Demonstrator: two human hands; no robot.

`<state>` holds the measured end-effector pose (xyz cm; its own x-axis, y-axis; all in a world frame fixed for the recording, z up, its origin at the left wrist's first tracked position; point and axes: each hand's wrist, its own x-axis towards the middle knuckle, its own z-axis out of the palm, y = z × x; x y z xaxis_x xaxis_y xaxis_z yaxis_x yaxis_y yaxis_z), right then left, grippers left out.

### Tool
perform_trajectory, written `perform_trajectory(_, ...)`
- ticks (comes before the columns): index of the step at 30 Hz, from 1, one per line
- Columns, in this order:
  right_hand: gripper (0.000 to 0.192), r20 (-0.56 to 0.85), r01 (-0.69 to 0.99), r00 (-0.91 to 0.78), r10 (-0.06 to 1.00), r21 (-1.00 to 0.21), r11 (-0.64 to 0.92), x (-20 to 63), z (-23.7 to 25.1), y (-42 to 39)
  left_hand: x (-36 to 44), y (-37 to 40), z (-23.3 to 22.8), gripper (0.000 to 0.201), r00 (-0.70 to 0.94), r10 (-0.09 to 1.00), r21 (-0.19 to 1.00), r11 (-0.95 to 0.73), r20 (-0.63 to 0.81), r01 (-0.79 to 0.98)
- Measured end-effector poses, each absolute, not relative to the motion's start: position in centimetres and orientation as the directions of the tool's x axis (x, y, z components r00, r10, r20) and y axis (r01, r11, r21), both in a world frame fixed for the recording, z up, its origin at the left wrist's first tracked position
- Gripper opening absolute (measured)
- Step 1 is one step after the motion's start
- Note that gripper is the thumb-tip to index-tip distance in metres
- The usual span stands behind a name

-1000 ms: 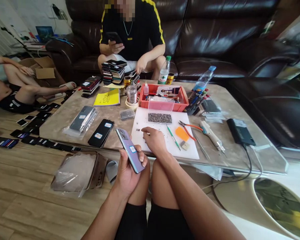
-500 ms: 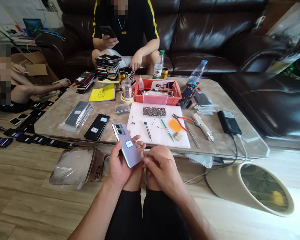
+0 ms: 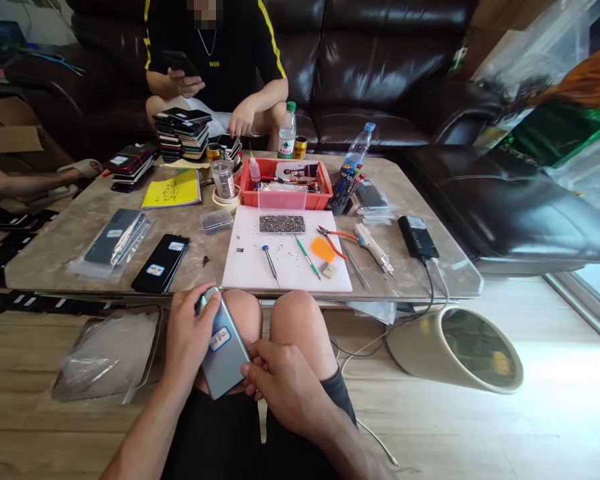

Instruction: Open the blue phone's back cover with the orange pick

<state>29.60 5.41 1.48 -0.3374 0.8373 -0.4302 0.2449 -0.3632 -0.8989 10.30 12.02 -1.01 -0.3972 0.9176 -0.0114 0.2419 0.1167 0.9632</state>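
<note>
In the head view, a slim silver-blue phone with a white sticker is being gripped over the lap by the closed left hand, and pinched at its lower edge by the right hand, below the marble worktop.

Two bare hands met on one silver phone, the left hand at its upper edge, the right hand at its lower corner. On the table lay one white mat with two screwdrivers, one blue-tipped and one green-handled, and one orange pick. One red tray stood behind it. Two plastic bottles stood at the far edge, one green-capped, one blue-capped. One yellow notebook lay left. One other person sat on the sofa, and the phone stacks were too many to count surely
</note>
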Motion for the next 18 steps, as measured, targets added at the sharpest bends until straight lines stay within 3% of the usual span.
perform_trajectory(2,0.020,-0.393,0.287,-0.389,0.833,-0.911,-0.296,30.9,1.8,6.5,10.9,12.2,-1.6,0.023,-0.353,0.934,0.917,0.089,0.059,0.390)
perform_trajectory(4,0.018,-0.309,0.374,-0.328,0.893,-0.910,-0.177,33.1,2.1,8.4,11.3,12.3,-2.0,0.021,-0.312,0.944,0.870,0.059,0.111,0.489)
perform_trajectory(6,0.020,-0.208,0.515,-0.061,0.976,-0.844,-0.147,36.2,2.0,10.7,11.5,12.3,-2.1,0.023,-0.269,0.952,0.833,0.029,0.146,0.553)
perform_trajectory(8,0.029,-0.138,0.656,0.228,0.964,-0.709,-0.257,39.4,1.4,13.2,11.5,12.3,-2.2,0.026,-0.232,0.959,0.803,0.008,0.163,0.596)
perform_trajectory(10,0.040,-0.049,0.752,0.379,0.924,-0.567,-0.338,41.9,0.1,15.1,11.4,12.3,-2.3,0.029,-0.205,0.964,0.776,-0.001,0.168,0.631)
perform_trajectory(14,0.049,-0.007,0.814,0.402,0.916,-0.455,-0.360,43.5,-3.2,16.5,11.5,12.2,-2.3,0.035,-0.171,0.972,0.723,-0.001,0.164,0.690)
perform_trajectory(18,0.028,0.058,0.819,0.402,0.914,-0.469,-0.331,43.5,-4.9,16.0,11.7,12.0,-1.9,0.039,-0.145,0.978,0.696,0.000,0.149,0.718)
